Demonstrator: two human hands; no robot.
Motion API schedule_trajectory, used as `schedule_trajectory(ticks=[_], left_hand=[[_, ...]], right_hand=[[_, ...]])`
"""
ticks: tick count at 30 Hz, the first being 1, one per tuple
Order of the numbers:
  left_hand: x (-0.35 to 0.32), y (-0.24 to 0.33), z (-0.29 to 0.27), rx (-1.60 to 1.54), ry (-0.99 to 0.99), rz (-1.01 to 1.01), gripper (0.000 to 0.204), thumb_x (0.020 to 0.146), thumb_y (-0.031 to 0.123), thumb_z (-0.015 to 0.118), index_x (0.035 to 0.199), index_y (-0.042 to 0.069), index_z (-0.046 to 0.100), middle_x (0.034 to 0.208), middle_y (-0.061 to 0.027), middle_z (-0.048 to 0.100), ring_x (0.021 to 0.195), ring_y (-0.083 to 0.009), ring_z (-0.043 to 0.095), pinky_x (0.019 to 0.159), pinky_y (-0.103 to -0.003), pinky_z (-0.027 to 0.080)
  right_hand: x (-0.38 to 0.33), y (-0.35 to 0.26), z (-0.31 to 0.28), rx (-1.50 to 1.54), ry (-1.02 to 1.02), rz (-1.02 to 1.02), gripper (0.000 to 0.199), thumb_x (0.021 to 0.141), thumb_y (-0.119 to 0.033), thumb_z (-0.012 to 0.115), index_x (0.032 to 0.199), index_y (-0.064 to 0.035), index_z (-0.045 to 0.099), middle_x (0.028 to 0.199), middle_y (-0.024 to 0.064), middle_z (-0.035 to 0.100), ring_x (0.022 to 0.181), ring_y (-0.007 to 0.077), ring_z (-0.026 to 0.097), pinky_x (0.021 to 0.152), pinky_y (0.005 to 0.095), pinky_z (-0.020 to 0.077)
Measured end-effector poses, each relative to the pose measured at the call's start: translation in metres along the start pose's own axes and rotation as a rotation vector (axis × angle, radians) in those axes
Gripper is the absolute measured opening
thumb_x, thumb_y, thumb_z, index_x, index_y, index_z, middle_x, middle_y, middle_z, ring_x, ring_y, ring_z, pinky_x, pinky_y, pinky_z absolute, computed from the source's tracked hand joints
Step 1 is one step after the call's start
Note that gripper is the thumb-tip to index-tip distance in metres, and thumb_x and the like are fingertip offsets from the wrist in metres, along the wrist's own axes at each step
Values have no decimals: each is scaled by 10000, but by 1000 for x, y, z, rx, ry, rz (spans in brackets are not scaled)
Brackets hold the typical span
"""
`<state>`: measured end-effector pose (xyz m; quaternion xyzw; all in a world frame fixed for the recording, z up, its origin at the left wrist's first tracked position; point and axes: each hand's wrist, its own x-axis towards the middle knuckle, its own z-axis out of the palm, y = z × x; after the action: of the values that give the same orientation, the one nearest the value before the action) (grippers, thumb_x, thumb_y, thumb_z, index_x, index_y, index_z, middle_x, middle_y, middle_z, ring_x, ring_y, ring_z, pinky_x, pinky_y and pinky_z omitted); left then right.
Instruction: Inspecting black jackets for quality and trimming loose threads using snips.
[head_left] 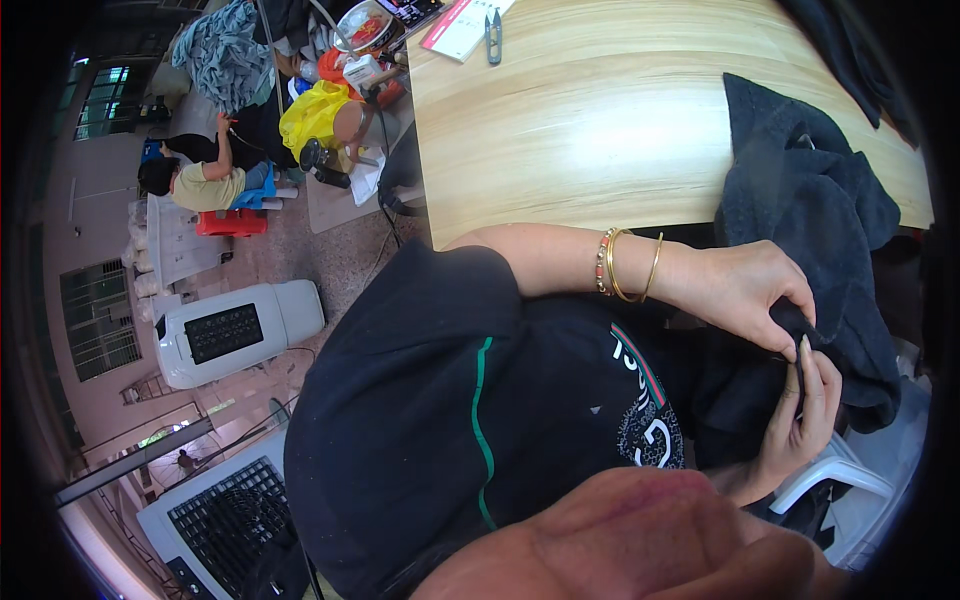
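Observation:
A dark cloth (800, 180) lies bunched over the right edge of the light wooden table (560, 130) and hangs down toward my lap. My left hand (750, 290), with bangles and a beaded bracelet at its wrist, pinches a fold of it between thumb and fingers. Just below, my right hand (805, 400) grips the same fold, its fingertips almost touching the left thumb. The two hands hold the cloth off the tabletop, in front of my black shirt. What lies inside the fold is hidden by the fingers.
Thread snips (493, 38) and a booklet (465, 28) lie at the table's far edge. A white plastic seat (840, 475) stands below my hands. To the left are a yellow bag (312, 115), a blue-grey cloth heap (220, 55), a seated person (215, 185) and a white cooler (240, 332).

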<state>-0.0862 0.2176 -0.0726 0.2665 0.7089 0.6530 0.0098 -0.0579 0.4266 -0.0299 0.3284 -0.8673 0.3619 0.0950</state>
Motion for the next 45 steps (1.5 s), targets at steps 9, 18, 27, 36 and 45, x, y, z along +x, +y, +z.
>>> schedule_trajectory(ticks=[9, 18, 27, 36, 45], left_hand=[[7, -10, -10, 115, -40, 310, 252, 756, 156, 735, 974, 41, 681, 867, -106, 659, 837, -290, 650, 724, -348, 526], [8, -9, 0, 245, -26, 239, 203, 758, 124, 746, 939, 68, 674, 845, -71, 678, 746, -232, 667, 638, -292, 522], [17, -6, 9, 525, 88, 522, 217, 692, 6, 785, 881, 62, 693, 778, -54, 685, 656, -188, 655, 591, -275, 511], [24, -3, -27, 491, -185, 257, 148, 808, 230, 706, 909, 128, 668, 839, -40, 673, 785, -258, 653, 661, -378, 500], [4, -27, -76, 847, -259, 305, 179, 880, 324, 658, 944, 176, 736, 863, 5, 672, 932, -160, 599, 969, -391, 320]], right_hand=[[18, 1, 6, 165, 14, 274, 500, 727, 73, 708, 1211, 1, 607, 1300, 162, 554, 1060, 241, 600, 885, 292, 469], [-8, 38, 12, 493, 102, 300, 307, 718, 79, 763, 975, 12, 609, 941, 42, 606, 841, 89, 578, 736, 196, 453], [-11, 31, 11, 317, 188, 198, 264, 725, 86, 741, 949, 23, 616, 936, 72, 614, 858, 128, 595, 766, 219, 470], [-70, 24, -39, -186, -45, 478, 243, 910, 75, 546, 1134, 43, 636, 1131, 146, 665, 1061, 256, 614, 987, 321, 421], [-120, 36, -29, -36, 210, 727, 288, 950, 0, 562, 1231, 16, 626, 1225, 102, 634, 1105, 182, 580, 1000, 275, 403]])
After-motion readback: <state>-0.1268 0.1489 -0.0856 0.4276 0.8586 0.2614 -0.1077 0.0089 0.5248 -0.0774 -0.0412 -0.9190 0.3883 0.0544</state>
